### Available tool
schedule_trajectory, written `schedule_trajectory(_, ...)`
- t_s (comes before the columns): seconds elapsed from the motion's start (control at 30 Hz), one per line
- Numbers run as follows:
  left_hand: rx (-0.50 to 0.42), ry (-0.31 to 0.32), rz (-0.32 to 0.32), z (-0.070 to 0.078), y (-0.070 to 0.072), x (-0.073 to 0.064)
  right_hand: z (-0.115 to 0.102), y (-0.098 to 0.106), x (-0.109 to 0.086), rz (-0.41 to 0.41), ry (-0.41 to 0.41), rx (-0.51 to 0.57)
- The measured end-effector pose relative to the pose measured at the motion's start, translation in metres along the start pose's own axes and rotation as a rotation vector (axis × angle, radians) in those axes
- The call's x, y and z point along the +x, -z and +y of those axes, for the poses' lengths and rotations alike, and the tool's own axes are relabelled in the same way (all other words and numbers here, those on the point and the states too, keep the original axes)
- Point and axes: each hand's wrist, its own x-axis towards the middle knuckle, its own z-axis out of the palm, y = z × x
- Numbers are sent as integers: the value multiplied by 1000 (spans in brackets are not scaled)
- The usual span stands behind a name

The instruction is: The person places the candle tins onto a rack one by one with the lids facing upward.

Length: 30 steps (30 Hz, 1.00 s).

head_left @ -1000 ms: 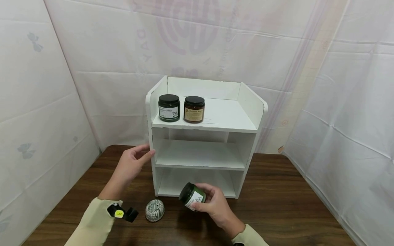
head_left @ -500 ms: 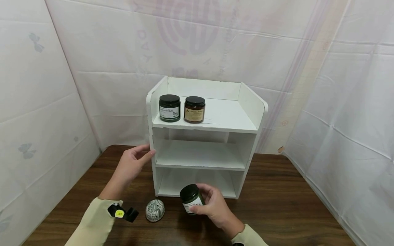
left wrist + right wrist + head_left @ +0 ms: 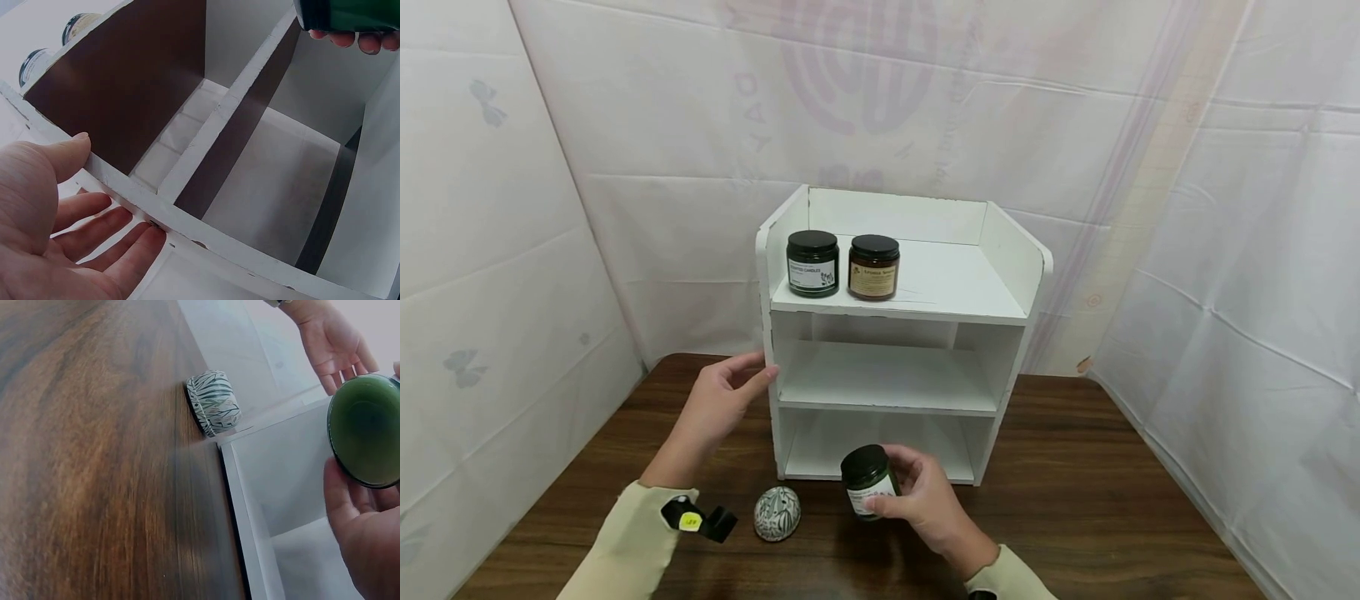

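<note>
My right hand (image 3: pixel 928 504) holds a green glass candle jar (image 3: pixel 862 477) with a black lid and a white label, thumb across the label. The jar is slightly tilted, above the table before the lowest compartment; its green base (image 3: pixel 365 431) faces the right wrist camera. At the left side panel of a white shelf unit (image 3: pixel 887 408), my left hand (image 3: pixel 718 404) grips the edge lightly, thumb on the front edge and fingertips along the outer face. A round tin (image 3: pixel 777 513) with a leaf pattern lies on the table between my hands.
On the top shelf, a dark green candle jar (image 3: pixel 812 265) stands at the left, and beside it is an amber jar (image 3: pixel 873 268) with a tan label. The shelf unit stands on a dark wooden table (image 3: pixel 1075 500). White sheeting (image 3: pixel 685 250) hangs behind and at both sides.
My right hand has turned the green candle jar from a leftward lean to nearly upright, then lifted it slightly. My left hand has stayed on the shelf's side panel.
</note>
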Motion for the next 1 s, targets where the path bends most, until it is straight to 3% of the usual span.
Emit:
schedule_trajectory(0.8,8,20,0,2,1,-1,-3,-2,0,-11,61,93)
schedule_trajectory(1.0,11,11,2,0,0,0,-3,-1,0,1,47,39)
